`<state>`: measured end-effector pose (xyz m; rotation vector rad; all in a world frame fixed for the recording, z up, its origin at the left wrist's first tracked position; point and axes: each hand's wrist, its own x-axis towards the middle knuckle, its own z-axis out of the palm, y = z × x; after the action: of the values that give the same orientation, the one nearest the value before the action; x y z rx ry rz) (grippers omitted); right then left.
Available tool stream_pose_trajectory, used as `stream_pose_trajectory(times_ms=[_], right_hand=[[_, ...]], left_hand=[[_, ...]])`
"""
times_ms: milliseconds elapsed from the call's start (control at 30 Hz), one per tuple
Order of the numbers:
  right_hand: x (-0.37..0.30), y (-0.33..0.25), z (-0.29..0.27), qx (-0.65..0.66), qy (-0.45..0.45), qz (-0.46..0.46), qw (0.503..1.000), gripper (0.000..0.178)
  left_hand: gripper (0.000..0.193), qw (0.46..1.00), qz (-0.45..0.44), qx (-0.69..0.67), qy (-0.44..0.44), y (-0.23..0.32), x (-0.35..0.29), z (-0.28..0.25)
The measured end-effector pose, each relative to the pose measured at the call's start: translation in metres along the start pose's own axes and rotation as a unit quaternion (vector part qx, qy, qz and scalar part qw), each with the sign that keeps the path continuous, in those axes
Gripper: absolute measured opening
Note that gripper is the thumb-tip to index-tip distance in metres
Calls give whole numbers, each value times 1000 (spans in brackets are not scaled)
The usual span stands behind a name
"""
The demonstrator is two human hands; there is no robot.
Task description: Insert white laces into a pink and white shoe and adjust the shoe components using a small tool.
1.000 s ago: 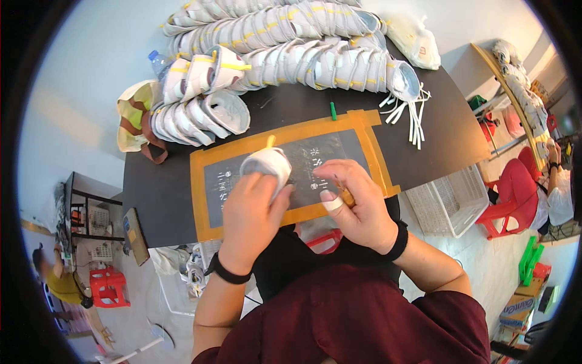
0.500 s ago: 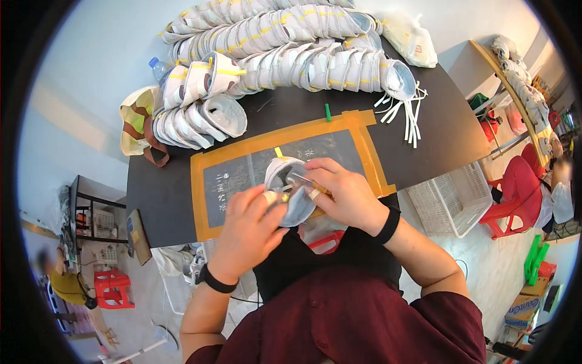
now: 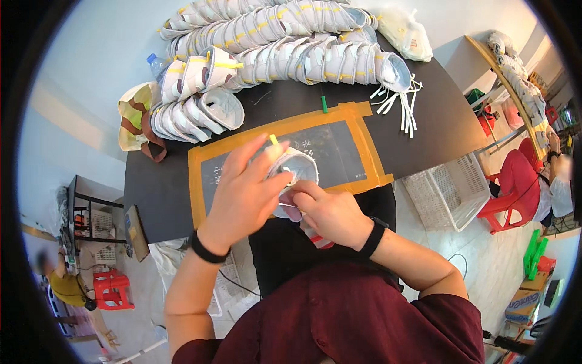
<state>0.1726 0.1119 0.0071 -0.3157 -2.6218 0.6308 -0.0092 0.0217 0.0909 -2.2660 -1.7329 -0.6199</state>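
A grey-white shoe upper (image 3: 301, 162) with a pale blue lining and a yellow pull tab is held over the near edge of the table, its opening facing up. Spread along its left side are the fingers of my left hand (image 3: 248, 185), and the thumb reaches over the opening, so the upper is gripped between them. My right hand (image 3: 336, 217) is closed at the upper's near right side, fingertips pinched at the opening's rim. What the right fingers pinch is hidden. A thin pale line shows just below them.
Long rows of nested shoe uppers (image 3: 291, 57) lie across the back of the dark table (image 3: 424, 133). White strips (image 3: 407, 109) hang at one end. Orange tape (image 3: 279, 127) frames a panel under my hands; a green marker-like stick (image 3: 324, 104) lies beyond. A white crate (image 3: 448, 191) stands right.
My left hand has moved up and further round the upper. My right hand has shifted down and right; the thin metal tool seen in its fingers before no longer shows clearly.
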Motion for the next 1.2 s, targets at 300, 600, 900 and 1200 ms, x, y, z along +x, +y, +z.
stream_pose_trajectory(times_ms=[300, 600, 900, 1200], right_hand=[[0, -5, 12, -72, 93, -11, 993, 21], [2, -1, 2, 118, 46, 123, 984, 25], [3, 10, 2, 154, 79, 149, 974, 18], [18, 3, -22, -75, -17, 178, 981, 16]], left_hand=[[9, 992, 16, 35, -118, -34, 17, 40], [29, 992, -102, -13, -78, -17, 4, 44], [46, 999, 0, 53, 6, 28, -32, 44], [49, 995, -55, 70, -34, 39, -28, 58]])
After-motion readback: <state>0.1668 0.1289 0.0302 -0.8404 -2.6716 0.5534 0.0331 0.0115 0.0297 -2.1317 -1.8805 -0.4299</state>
